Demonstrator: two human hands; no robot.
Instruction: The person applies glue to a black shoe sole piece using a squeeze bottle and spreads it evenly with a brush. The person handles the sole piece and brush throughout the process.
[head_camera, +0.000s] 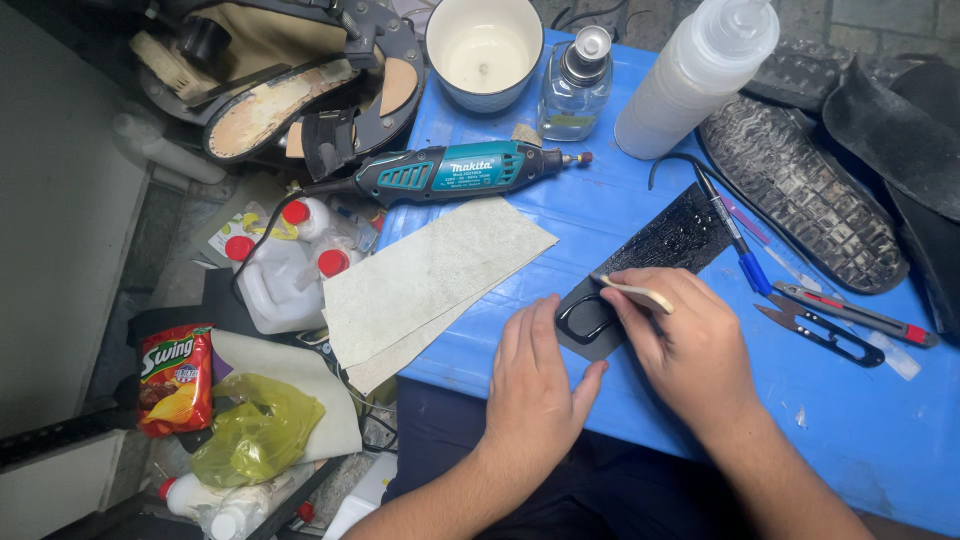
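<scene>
Pressing flat, the left hand (535, 385) lies palm-down with fingers spread on a small dark sheet (590, 335) at the near edge of the blue table (850, 420), gripping nothing. The right hand (690, 345) pinches a pale flat stick (637, 293) between thumb and fingers, its tip over a black loop-shaped piece (583, 318) lying on that sheet. Just beyond sits a textured black rubber strip (675, 240). Left of the hands, 2 pale sheets (425, 285) overhang the table edge; behind them lies a teal rotary tool (450, 170). Right of the hands rest thread snips (825, 335).
</scene>
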